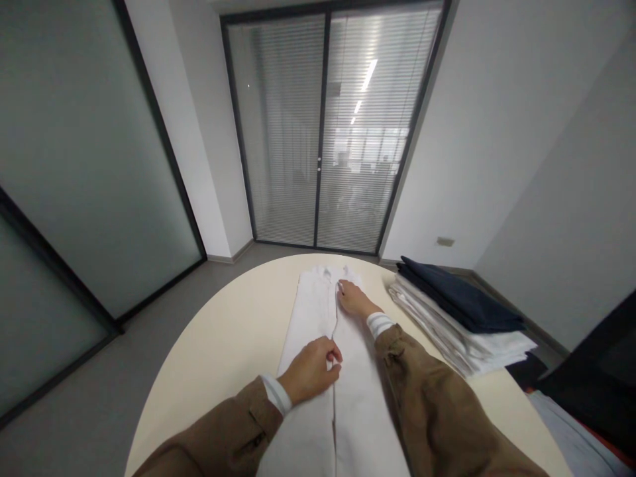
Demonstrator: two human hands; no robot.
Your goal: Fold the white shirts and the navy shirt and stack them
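Observation:
A long white garment (313, 311) lies flat on the round cream table (223, 338), with an open edge running lengthwise down its middle. I cannot tell for certain what kind of garment it is. My right hand (355, 299) is closed on that edge near the far end, its fingertips pinching the cloth. Nearer to me, my left hand (313, 371) rests on the garment, fingers curled and thumb bent in at the same edge. The cloth under its fingertips is partly hidden. Both forearms are in brown sleeves with striped cuffs.
On the table's right side stands a stack of folded white cloth (447, 331) with folded navy cloth (457, 291) on top. Dark and pale fabric (576, 424) shows beyond the right table edge. A glass door with blinds (322, 132) is behind the table.

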